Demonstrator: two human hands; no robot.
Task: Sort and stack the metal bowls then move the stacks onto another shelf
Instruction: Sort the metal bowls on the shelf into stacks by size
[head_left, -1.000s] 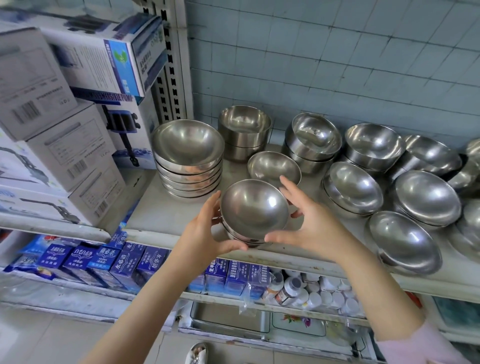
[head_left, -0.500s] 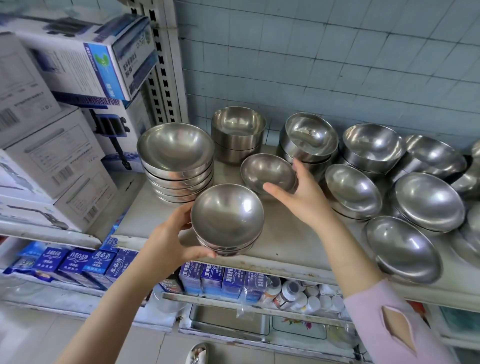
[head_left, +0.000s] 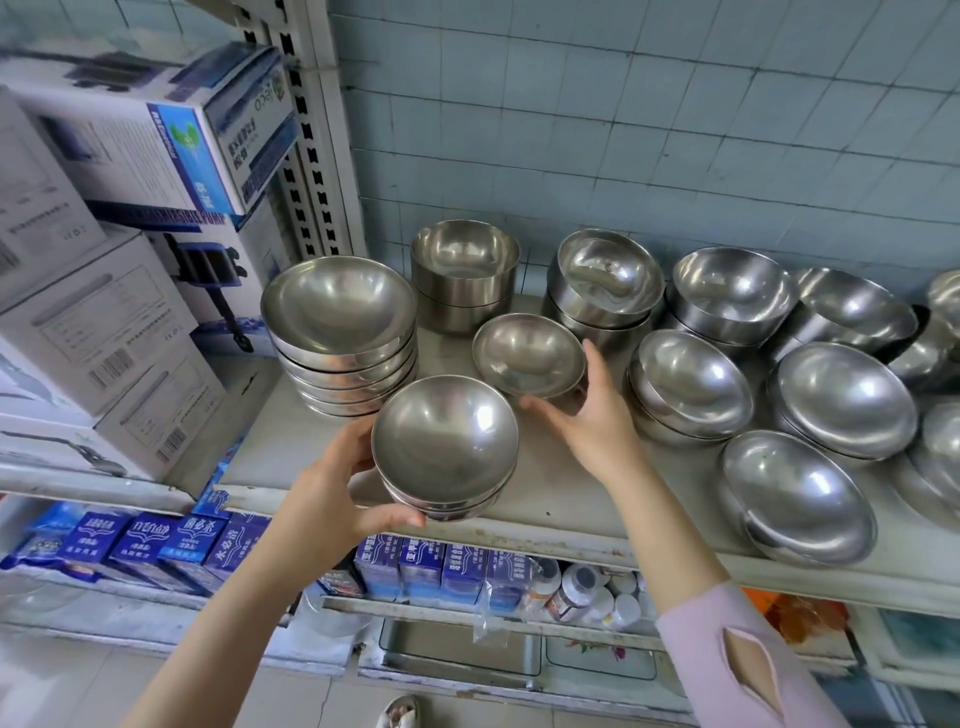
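Metal bowls (head_left: 841, 400) are crowding the shelf (head_left: 561, 483). Left hand (head_left: 332, 493) is gripping a small stack (head_left: 444, 441) at the front edge; right hand (head_left: 592, 421), fingers spread, is touching a single bowl (head_left: 527, 356), best nested squarely.

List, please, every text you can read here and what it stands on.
"MERSIBLE PUMP", start cut off: blue band of the pump box.
Chinese names on the blue cartons: too blurred to read surely.
Other print on cardboard boxes: too small.
Metal bowls: no text.
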